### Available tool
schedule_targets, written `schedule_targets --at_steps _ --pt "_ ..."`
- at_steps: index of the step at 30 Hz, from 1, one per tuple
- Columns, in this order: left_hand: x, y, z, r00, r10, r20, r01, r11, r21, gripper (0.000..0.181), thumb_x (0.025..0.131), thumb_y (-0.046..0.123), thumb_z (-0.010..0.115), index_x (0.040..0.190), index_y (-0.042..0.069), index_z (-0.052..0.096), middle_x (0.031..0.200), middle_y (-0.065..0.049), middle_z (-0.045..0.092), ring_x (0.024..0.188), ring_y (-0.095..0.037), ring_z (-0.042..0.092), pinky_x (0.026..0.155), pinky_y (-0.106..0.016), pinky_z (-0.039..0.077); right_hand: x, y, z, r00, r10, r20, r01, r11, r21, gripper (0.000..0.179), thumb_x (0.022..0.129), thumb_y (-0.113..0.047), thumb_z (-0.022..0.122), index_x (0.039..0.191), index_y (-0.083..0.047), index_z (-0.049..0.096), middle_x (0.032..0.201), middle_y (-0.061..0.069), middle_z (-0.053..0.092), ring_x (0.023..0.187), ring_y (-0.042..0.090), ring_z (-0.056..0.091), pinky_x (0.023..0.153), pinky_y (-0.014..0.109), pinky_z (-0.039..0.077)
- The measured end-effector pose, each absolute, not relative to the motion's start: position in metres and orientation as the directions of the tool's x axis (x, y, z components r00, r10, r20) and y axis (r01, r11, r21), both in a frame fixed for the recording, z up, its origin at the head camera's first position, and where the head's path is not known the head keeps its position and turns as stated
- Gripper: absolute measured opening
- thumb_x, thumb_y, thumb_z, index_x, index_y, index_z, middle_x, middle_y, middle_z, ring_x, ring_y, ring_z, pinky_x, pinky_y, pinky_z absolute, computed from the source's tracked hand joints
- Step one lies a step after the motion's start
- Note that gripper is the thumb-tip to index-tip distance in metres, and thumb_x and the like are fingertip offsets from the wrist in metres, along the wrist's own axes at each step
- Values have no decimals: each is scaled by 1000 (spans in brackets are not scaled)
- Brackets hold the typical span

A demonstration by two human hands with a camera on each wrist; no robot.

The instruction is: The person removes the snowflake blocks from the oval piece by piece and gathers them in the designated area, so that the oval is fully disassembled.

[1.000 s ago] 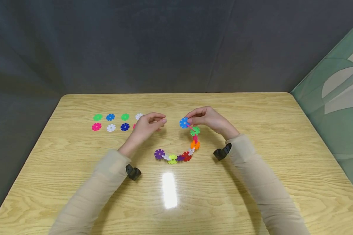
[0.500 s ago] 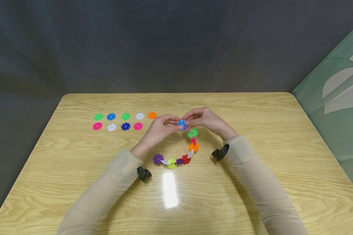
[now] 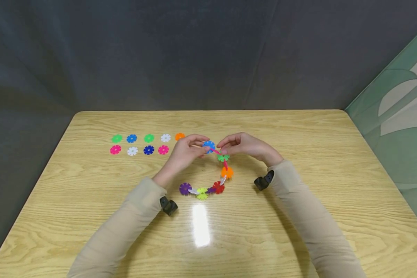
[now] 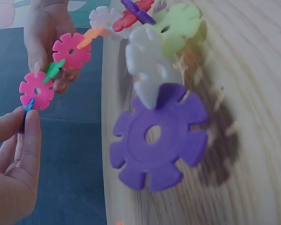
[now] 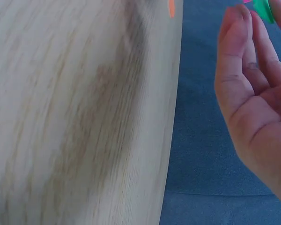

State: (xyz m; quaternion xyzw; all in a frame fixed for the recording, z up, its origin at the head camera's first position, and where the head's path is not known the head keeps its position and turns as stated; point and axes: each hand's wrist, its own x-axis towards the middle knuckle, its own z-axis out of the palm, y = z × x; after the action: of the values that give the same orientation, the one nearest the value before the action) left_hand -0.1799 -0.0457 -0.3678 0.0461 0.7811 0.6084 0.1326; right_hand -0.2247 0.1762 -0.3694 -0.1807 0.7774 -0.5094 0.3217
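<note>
A chain of notched, flower-shaped interlocking discs curves between my hands, raised at its far end. My left hand (image 3: pixel 185 152) pinches the blue disc (image 3: pixel 209 146) at that end between thumb and fingers. Beside it, my right hand (image 3: pixel 246 147) has thumb and fingertips about the green disc (image 5: pixel 263 10). A pink disc (image 4: pixel 36 90) joins the blue and green ones. From there the chain runs through another pink, an orange disc (image 3: pixel 227 172), a white, a red disc (image 3: pixel 218 187), a dark purple, a yellow-green disc (image 3: pixel 202 194) and a white to the purple disc (image 4: pixel 154 140).
Loose discs lie in two rows at the left, among them a green disc (image 3: pixel 117 138), a dark blue disc (image 3: pixel 148 150) and an orange disc (image 3: pixel 180 136) partly behind my left hand. The wooden table (image 3: pixel 299 127) ends at a dark cloth backdrop (image 3: pixel 208 58).
My left hand has come rightward and taken hold of the blue disc. My right hand has let go of that disc and shifted to the green one. The chain's raised end has moved left.
</note>
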Motion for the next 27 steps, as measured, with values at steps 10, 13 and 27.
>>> schedule_targets --at_steps 10,13,27 --pt "-181 -49 -369 -963 231 -138 -86 222 971 37 93 9 62 128 1 57 116 -21 61 100 -43 63 89 -47 56 -225 176 -373 -728 -598 -336 60 433 -900 19 91 -10 63 103 3 63 76 -12 69 78 12 64 83 33 55" --pt "-182 -49 -369 -961 240 -134 -79 225 971 39 93 9 60 131 2 54 117 -21 59 99 -44 63 89 -46 56 -225 176 -371 -757 -572 -315 72 407 -911 21 92 -9 61 106 6 62 76 -11 68 73 11 62 81 33 56" --pt "-183 -47 -368 -959 225 -172 -123 216 969 37 93 11 61 128 -2 56 115 -22 62 104 -42 63 91 -47 56 -227 175 -369 -835 -483 -265 102 337 -936 23 91 -13 63 109 2 62 79 -8 65 75 6 61 77 22 55"
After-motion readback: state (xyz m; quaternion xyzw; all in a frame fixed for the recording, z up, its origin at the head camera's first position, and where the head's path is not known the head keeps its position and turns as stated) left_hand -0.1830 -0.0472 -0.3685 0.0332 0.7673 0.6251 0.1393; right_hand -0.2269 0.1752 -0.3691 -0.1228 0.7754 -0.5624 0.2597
